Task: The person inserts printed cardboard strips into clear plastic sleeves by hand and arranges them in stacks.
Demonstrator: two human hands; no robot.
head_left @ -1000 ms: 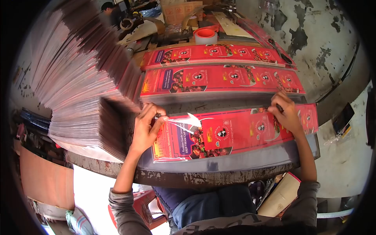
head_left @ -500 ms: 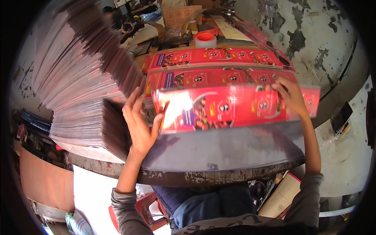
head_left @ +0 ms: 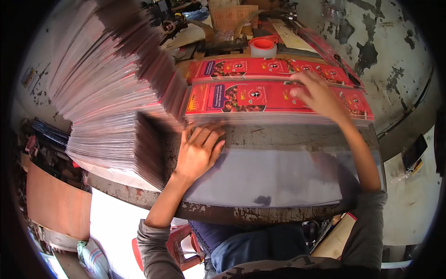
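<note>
Right hand (head_left: 318,95): fingers and thumb parted, motion-blurred, over the near red stack (head_left: 274,96); nothing is seen pinched, and contact cannot be confirmed. Left hand (head_left: 197,151): fingers loosely curved and slightly apart, no item visible in them, at the left end of the clear sheets (head_left: 278,179); whether the fingertips bear on anything cannot be told.

The clear sheets lie flat along the front edge of the counter (head_left: 297,135), presumably for short reach. The near red stack lies lengthwise beyond them, printed faces up, roughly parallel to the far red stack (head_left: 260,68); this alignment likely keeps edges even and both accessible. The tall pile (head_left: 104,139) stands at the left, leaning unevenly (stability questionable), apparently kept aside to free the middle. A tape roll (head_left: 263,45) sits behind the far red stack.
</note>
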